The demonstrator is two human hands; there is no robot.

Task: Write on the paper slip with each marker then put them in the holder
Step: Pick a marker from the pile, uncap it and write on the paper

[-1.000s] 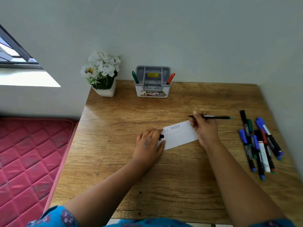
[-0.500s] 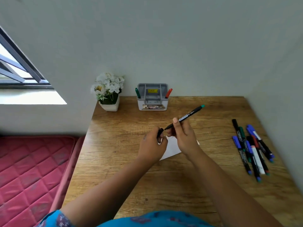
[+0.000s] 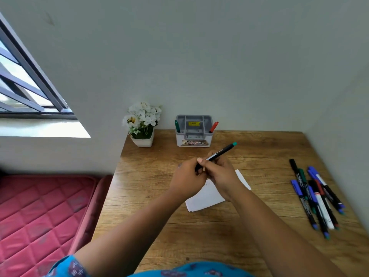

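Note:
A black marker [image 3: 221, 151] with a teal end is held above the desk, its end pointing up and to the right. My right hand [image 3: 220, 173] grips its barrel and my left hand [image 3: 187, 177] pinches its lower end, where the cap is. Under both hands lies the white paper slip [image 3: 207, 197], mostly covered by them. The grey holder [image 3: 193, 130] stands at the back of the desk with a green marker [image 3: 177, 126] and a red marker [image 3: 214, 126] in it.
Several loose markers [image 3: 317, 196] lie in a pile at the desk's right side. A white pot of flowers [image 3: 142, 124] stands left of the holder. A red mattress [image 3: 40, 212] lies left of the wooden desk [image 3: 155, 222]. Walls close the back and right.
My hands lifted off the paper slip and came together over it. The left hand's cap has met the marker's lower end. The camera view tilted up.

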